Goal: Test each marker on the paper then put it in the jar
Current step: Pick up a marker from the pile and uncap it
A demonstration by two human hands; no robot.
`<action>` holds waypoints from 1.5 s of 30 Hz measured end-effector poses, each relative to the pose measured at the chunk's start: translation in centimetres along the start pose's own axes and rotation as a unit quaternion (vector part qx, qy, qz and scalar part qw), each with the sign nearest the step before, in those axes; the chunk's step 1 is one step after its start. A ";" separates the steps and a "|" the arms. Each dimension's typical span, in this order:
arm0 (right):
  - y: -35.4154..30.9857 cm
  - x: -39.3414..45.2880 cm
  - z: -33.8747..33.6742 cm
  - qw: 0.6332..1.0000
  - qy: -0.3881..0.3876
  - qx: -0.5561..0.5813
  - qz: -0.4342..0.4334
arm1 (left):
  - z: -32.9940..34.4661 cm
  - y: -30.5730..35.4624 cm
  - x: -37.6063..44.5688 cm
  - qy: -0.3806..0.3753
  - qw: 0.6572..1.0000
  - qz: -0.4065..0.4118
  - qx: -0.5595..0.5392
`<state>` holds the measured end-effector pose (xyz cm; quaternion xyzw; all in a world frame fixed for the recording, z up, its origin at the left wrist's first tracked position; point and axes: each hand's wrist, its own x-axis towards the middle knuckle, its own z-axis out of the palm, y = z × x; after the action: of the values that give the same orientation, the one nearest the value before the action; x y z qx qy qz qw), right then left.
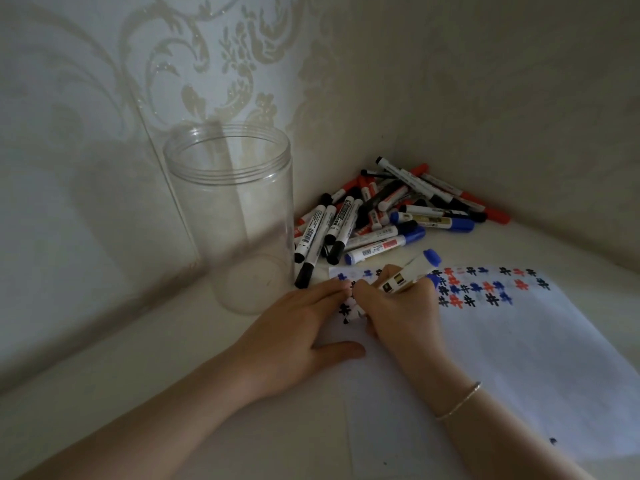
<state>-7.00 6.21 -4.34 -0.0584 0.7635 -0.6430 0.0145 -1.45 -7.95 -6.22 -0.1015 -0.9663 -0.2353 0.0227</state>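
My right hand (398, 306) grips a white marker (410, 273) with a blue end, its tip down on the white paper (519, 341) near the sheet's top left corner. My left hand (298, 330) lies flat with straight fingers on the paper's left edge, fingertips touching my right hand. Rows of black, red and blue marks (485, 289) run across the top of the sheet. A clear plastic jar (232, 216) stands upright and open to the left, with nothing visible inside. A pile of markers (388, 213) lies behind the paper in the corner.
Patterned walls meet in a corner right behind the marker pile. The jar stands close to the left wall. A thin bracelet (457, 401) circles my right wrist. The pale tabletop (173, 393) shows in front of the jar.
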 end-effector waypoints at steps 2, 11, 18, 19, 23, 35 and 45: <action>0.1 0.0 0.1 1.000 0.000 -0.018 -0.013 | 0.0 -0.1 0.0 -0.007 1.000 -0.001 0.000; 0.4 -0.1 -0.1 1.000 -0.016 -0.011 -0.003 | 0.1 -0.2 0.1 -0.002 1.000 0.002 -0.006; 0.4 0.3 -0.3 1.000 0.009 -0.010 -0.001 | -0.2 0.1 0.1 -0.011 1.000 -0.019 0.002; 0.4 0.3 -0.3 1.000 0.008 -0.007 0.001 | -0.2 0.1 0.1 -0.011 1.000 -0.018 0.002; 0.4 0.2 -0.1 1.000 -0.005 -0.016 0.001 | 0.0 -0.1 0.2 -0.013 1.000 -0.007 -0.001; 0.4 0.3 -0.1 1.000 0.002 -0.031 0.001 | 0.0 -0.1 0.2 -0.014 1.000 -0.021 0.005; -0.5 4.2 -7.6 0.949 -0.040 0.303 0.081 | -0.4 0.4 0.1 -0.032 0.999 -0.029 0.011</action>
<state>-11.86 13.14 -2.32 -0.0147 0.5341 -0.8375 0.1144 -1.52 -7.79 -5.72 -0.0807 -0.9717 -0.2216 -0.0142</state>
